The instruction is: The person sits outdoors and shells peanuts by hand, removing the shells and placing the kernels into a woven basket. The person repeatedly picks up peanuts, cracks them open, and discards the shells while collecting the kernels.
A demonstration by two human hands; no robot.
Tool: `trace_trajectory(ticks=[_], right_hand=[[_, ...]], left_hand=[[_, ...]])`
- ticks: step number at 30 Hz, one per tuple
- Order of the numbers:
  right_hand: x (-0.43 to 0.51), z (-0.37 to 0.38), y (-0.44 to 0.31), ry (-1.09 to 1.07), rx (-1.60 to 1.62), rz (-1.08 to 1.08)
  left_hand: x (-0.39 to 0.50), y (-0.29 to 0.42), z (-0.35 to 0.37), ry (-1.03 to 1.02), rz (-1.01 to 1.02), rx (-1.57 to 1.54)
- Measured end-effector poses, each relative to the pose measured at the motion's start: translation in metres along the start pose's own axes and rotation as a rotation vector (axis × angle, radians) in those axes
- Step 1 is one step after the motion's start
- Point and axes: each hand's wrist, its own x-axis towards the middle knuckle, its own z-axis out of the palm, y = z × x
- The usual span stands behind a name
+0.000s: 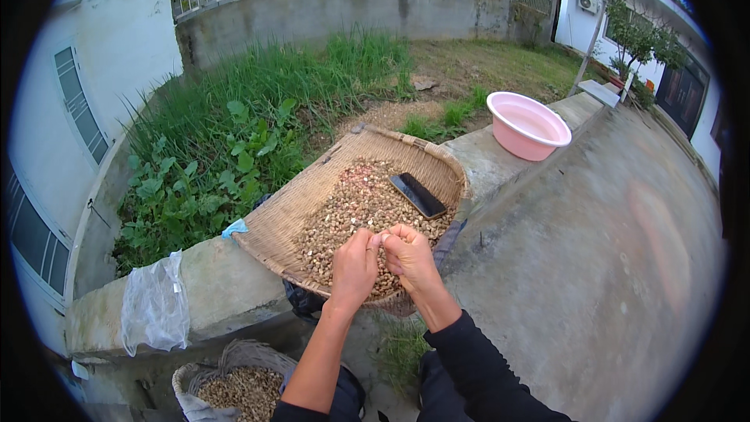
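My left hand [355, 266] and my right hand [410, 255] meet at the fingertips over a woven winnowing basket [293, 199]. Thumbs and forefingers are pinched together on something small and pale, perhaps a peanut; the fingers mostly hide it. Beneath and beyond the hands lies a heap of small tan nuts in shells, likely peanuts [334, 217], with some reddish bits among them. A smartphone [418, 195] with a dark screen rests on the heap, beyond my right hand.
The basket rests on a low concrete wall [234, 281]. A pink plastic basin [527, 126] stands on the wall at right, a clear plastic bag [156, 305] hangs over it at left. Below is a second basket [183, 380] of shells or nuts. Green plants [246, 152] grow beyond.
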Motion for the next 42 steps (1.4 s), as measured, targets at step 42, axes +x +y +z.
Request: trace_trajectory(ticks=[42], right_hand=[[0.003,-0.01,-0.011,-0.134,0.371,0.124]], left_hand=[[0.005,-0.018,-0.012,-0.235,-0.577,-1.643]])
